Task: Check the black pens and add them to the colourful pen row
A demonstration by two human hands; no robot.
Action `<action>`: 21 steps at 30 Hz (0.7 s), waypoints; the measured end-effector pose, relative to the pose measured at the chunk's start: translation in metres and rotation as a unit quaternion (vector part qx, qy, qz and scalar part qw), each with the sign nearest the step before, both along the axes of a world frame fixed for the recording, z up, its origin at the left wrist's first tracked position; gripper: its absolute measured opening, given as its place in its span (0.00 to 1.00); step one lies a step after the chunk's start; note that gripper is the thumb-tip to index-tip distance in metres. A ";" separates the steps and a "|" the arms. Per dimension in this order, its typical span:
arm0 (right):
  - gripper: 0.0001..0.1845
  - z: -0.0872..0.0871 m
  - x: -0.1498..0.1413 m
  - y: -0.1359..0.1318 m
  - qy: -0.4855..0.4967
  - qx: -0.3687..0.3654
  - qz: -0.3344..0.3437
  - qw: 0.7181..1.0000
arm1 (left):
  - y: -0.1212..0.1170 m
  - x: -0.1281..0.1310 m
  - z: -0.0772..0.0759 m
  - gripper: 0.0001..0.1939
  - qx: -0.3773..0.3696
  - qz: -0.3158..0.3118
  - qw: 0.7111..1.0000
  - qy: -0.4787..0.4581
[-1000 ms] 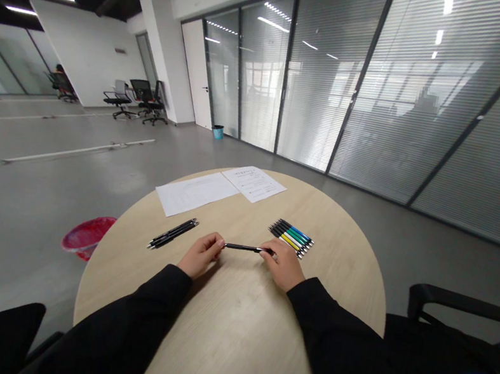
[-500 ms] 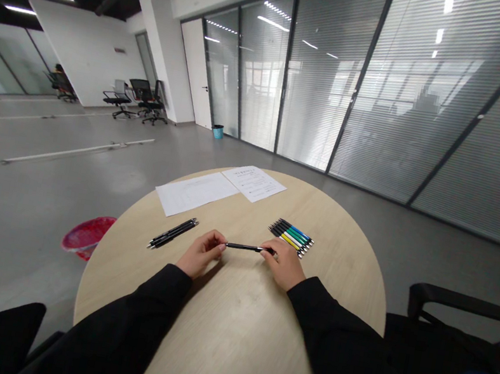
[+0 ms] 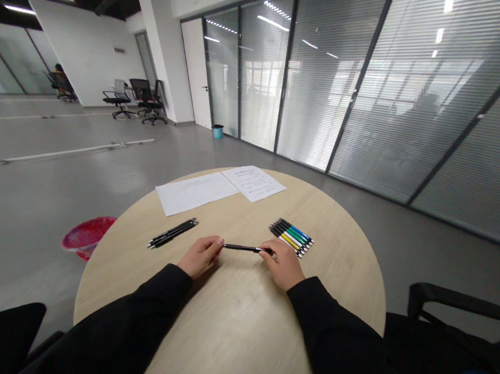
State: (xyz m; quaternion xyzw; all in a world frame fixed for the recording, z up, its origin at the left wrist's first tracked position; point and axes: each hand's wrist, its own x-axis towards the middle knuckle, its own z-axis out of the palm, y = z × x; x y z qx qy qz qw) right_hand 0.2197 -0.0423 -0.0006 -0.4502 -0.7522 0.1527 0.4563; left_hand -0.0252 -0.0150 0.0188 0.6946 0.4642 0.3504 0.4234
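Head view: left hand (image 3: 200,256) and right hand (image 3: 282,265) pinch opposite ends of a black pen (image 3: 244,248) between their fingers (image 3: 268,248), with two black pens (image 3: 173,233) and coloured pens (image 3: 291,237) on either side on the counter (image 3: 222,343).

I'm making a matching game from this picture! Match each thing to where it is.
Things:
1 the black pen
2 the coloured pens
3 the bunch of black pens
4 the red bin

Places:
A on the floor beside the table
B between the left hand and right hand
C on the table, right of the hands
D on the table, left of the hands

Pairs: 1-B, 2-C, 3-D, 4-A
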 end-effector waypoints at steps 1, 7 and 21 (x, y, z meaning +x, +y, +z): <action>0.04 0.000 0.000 0.000 0.001 0.001 0.000 1.000 | 0.000 0.000 0.000 0.25 0.007 -0.003 1.000 0.001; 0.04 0.000 0.001 0.001 0.000 -0.003 -0.002 1.000 | 0.003 -0.001 -0.003 0.19 0.010 -0.020 0.998 -0.051; 0.03 0.001 0.000 0.000 -0.009 -0.005 0.004 1.000 | 0.003 -0.001 -0.004 0.27 -0.006 0.025 1.000 -0.007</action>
